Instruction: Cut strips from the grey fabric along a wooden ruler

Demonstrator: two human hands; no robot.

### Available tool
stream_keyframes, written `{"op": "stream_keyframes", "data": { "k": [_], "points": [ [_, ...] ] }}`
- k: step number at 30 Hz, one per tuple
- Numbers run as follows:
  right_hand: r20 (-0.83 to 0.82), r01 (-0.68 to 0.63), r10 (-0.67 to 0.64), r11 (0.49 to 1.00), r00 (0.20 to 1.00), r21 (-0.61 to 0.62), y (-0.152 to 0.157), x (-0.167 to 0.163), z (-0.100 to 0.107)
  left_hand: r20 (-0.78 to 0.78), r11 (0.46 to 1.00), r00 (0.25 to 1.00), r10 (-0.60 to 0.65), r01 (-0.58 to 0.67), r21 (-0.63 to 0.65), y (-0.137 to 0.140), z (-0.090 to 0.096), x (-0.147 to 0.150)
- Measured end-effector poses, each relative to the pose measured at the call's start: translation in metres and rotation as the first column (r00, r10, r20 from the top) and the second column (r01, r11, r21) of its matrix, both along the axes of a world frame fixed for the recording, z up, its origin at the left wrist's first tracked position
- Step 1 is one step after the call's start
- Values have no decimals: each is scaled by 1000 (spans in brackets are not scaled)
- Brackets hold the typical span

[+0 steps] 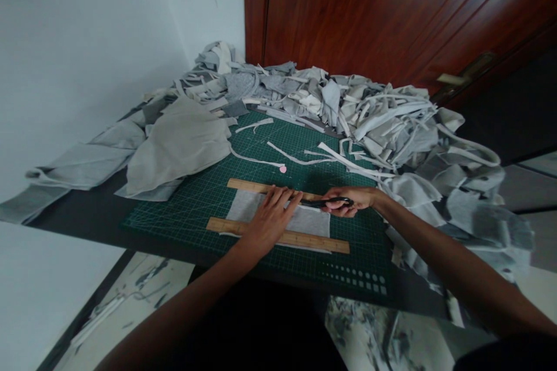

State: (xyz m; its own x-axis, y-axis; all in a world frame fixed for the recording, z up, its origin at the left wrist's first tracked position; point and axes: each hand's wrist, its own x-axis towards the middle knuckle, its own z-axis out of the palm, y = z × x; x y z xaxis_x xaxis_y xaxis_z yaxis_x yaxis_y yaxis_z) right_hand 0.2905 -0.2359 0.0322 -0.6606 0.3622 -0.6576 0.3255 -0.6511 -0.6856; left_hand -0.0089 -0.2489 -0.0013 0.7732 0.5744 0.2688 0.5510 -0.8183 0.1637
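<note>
My right hand [343,194] is closed around black-handled scissors [319,203], held low along the far wooden ruler [246,185]. My left hand [270,215] lies flat with fingers stretched out, pressing on a grey piece of cloth [310,221] and reaching to the far ruler. Beneath its heel and wrist crosses the near wooden ruler [315,240], and a thin pale edge of cloth shows along that ruler's front. Cloth and rulers rest on a green cutting mat [174,211]. The scissors' blade tips are hidden by my left fingers.
A long heap of grey fabric scraps [304,90] lines the table's back and right side. Larger cloth pieces [178,148] lie at the left. Thin offcut strips [348,161] and a pink dot [282,169] sit beyond the rulers. Behind stands a wooden door [369,11].
</note>
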Motion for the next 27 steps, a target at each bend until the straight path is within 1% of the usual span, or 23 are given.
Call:
{"op": "stream_keyframes", "data": {
  "k": [2,12,17,23,27],
  "points": [
    [15,-8,8,1000,1000,3,0,0,1,-7,1000,1000,-10,10,-9,0,2,0],
    [-23,-21,21,1000,1000,7,0,-1,2,15,997,998,-65,65,-41,-1,7,-2],
    [-27,-47,47,999,999,22,4,-4,4,10,995,996,-83,84,-45,1,4,-3],
    [-37,-32,32,999,999,-2,8,-4,4,33,996,996,-88,89,-30,2,0,-3],
    [-43,-43,42,999,998,-3,10,-9,7,13,997,996,-83,83,-4,1,0,-3]
  ]
}}
